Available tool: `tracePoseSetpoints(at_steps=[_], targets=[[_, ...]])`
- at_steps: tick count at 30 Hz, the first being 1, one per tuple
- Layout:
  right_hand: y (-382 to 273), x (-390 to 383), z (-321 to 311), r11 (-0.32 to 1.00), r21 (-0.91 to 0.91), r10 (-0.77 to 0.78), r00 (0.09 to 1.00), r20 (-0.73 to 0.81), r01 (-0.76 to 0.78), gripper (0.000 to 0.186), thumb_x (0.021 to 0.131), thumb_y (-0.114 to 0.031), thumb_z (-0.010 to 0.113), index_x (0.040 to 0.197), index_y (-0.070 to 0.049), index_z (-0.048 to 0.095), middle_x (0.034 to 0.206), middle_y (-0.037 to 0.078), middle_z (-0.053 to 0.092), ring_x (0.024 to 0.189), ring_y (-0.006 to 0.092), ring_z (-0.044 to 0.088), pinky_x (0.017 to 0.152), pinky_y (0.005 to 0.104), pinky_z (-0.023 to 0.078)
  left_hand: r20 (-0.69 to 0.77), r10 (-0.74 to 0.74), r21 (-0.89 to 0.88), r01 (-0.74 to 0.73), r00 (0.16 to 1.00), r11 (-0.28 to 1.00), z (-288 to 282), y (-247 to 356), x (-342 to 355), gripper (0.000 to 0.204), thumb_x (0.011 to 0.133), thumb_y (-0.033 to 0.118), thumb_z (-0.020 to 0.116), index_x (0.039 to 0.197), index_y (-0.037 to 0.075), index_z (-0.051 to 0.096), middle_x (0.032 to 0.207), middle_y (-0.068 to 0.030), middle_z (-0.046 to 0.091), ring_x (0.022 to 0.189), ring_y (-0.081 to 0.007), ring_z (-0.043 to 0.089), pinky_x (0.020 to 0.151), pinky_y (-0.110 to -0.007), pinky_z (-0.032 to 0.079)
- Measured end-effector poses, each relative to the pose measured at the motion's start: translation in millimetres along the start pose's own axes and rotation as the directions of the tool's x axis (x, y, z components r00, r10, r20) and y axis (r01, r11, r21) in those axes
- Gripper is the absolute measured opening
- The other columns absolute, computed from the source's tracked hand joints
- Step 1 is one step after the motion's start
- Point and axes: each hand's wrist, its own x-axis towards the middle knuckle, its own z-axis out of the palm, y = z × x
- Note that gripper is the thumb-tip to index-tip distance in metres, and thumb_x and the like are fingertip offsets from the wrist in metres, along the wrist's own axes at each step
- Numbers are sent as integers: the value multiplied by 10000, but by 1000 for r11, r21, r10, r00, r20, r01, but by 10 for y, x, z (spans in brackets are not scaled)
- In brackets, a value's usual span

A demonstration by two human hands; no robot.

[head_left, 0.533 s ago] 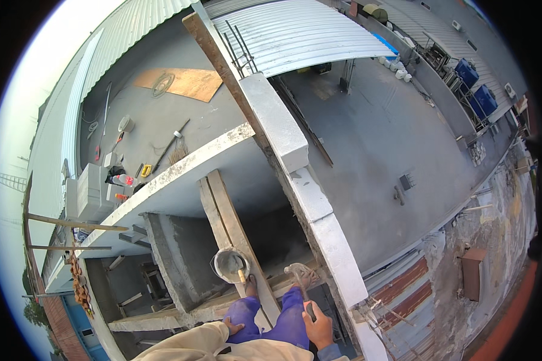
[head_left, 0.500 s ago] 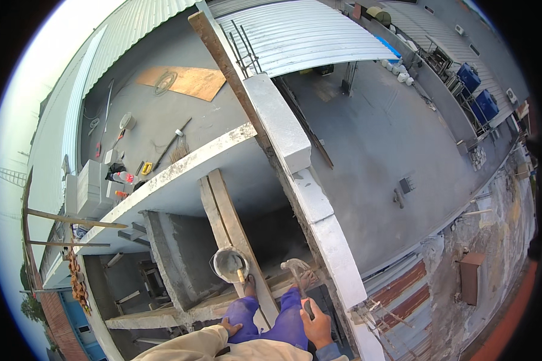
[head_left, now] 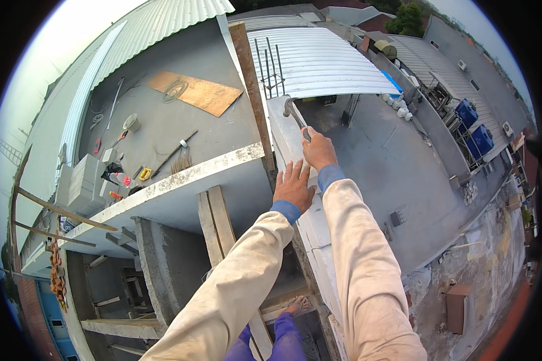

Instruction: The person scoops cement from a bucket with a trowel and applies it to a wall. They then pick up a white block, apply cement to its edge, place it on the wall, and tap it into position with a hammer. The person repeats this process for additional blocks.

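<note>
Pale wall (head_left: 285, 133) under hands (head_left: 294, 186), grey floor (head_left: 367, 165); corrugated roof (head_left: 325, 63)

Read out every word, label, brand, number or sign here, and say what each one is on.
No text can be read.
Bottle with red on it: too small to make out any lettering.
Blue tanks: too small to make out any markings.
Hammer and white block: no lettering visible.
</note>
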Motion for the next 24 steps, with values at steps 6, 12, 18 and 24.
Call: tracePoseSetpoints(at_steps=[6,12,18,24], targets=[[-127,387,239,992,-121,-26,1000,17,28,439,1026,-258,592,1460,-195,583,1256,234,710,1166,412,690,974,517,565,266,70,203,-127,962,971,41,-95,447,653,1009,465,556,1559,131,453,1611,-127,442,1534,-295,352,1256,-559,265],[-130,492,198,995,-89,54,988,144,-42,488,1019,-308,624,1500,-252,570,1291,233,697,1227,411,656,1046,509,530,137,113,251,-145,984,957,207,-121,478,525,1010,410,560,1422,87,590,1394,-149,590,1373,-284,534,1257,-589,243],[-86,454,233,992,-108,81,989,126,-68,431,1018,-247,597,1447,-278,609,1239,189,730,1168,398,694,998,498,559,100,50,268,-75,994,961,227,-62,526,436,1004,352,570,1335,81,653,1339,-131,611,1325,-258,572,1261,-609,212],[10,243,74,996,-25,84,993,80,-82,474,1009,-253,625,1482,-244,587,1198,199,735,1144,410,695,994,504,553,-48,91,212,-79,995,974,224,-17,472,241,990,221,572,1176,131,696,1186,-90,676,1193,-250,659,1232,-636,257]])
